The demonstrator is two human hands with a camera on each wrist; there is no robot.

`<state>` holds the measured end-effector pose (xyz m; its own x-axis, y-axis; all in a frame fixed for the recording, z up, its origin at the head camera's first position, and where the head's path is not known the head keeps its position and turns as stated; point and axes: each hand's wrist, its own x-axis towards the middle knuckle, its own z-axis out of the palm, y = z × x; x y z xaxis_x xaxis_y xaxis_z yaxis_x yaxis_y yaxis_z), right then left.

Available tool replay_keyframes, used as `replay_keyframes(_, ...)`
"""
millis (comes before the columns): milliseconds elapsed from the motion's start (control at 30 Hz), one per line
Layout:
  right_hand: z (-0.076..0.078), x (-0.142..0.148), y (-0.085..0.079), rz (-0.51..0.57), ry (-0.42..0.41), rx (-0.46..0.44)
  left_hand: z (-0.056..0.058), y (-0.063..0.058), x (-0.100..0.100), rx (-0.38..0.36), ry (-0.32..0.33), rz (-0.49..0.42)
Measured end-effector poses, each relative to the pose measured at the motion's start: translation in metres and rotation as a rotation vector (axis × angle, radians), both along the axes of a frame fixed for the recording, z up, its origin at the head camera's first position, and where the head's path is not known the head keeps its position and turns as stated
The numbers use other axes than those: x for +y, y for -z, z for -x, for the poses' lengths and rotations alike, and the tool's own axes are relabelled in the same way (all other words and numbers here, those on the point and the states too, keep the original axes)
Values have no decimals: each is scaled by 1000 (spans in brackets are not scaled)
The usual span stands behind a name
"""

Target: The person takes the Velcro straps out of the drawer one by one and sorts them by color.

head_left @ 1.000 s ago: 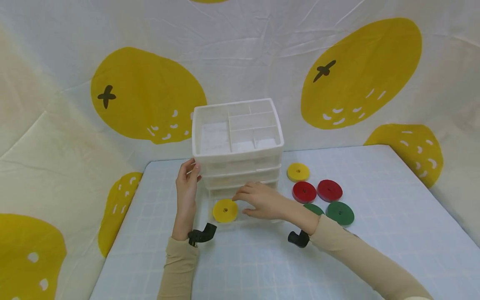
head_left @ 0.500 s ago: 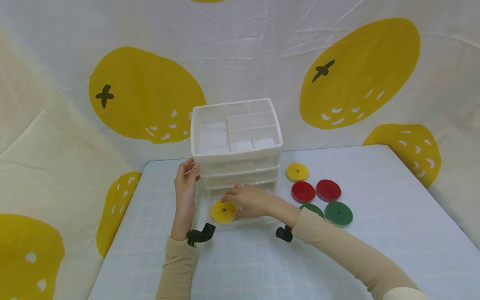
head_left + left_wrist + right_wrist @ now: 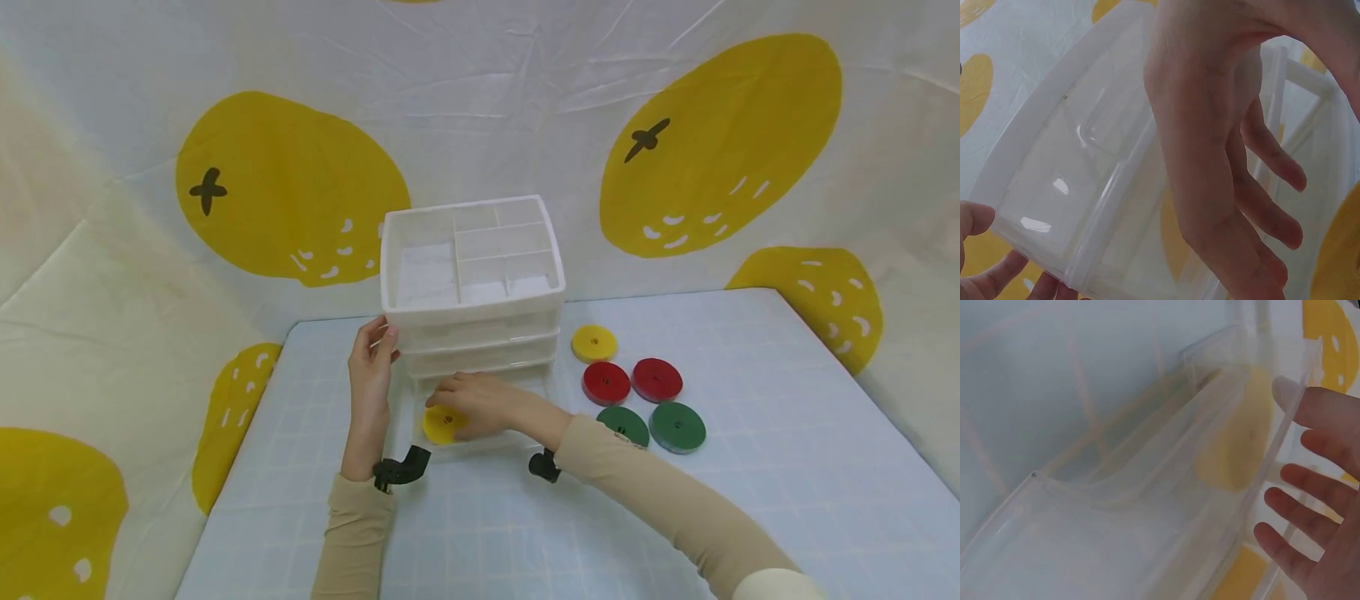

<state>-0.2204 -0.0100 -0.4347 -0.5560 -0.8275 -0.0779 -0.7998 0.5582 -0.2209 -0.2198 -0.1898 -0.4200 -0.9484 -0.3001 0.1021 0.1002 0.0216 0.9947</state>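
A white drawer unit (image 3: 480, 325) stands at the back of the table, its lowest clear drawer (image 3: 487, 450) pulled out. In that drawer lies a yellow roll of tape (image 3: 441, 425), flat with a small centre hole. My right hand (image 3: 480, 404) reaches over the roll's right part, fingers bent over its far edge and thumb at its near right side, gripping it. My left hand (image 3: 367, 362) holds the unit's left side near the top. The left wrist view shows fingertips of the left hand (image 3: 991, 275) at the unit's corner and the right hand (image 3: 1204, 156) before the drawers.
Right of the unit lie another yellow roll (image 3: 594, 343), two red rolls (image 3: 606, 383) and two green rolls (image 3: 678, 427). Divided compartments form the unit's top tray (image 3: 427, 275). Behind hangs a curtain (image 3: 487, 100) with yellow fruit prints.
My right hand has moved left from beside the yellow roll in the drawer onto it, and its fingers now grip the roll. My left hand stays on the unit.
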Motion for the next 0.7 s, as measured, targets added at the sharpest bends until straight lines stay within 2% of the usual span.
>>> replay_keyframes(300,5,-9,9,-36,2,-21,0,-1,0,14,3,-3)
replay_keyframes(700,3,-15,15,-98,-12,52,1,0,-1,-8,7,16)
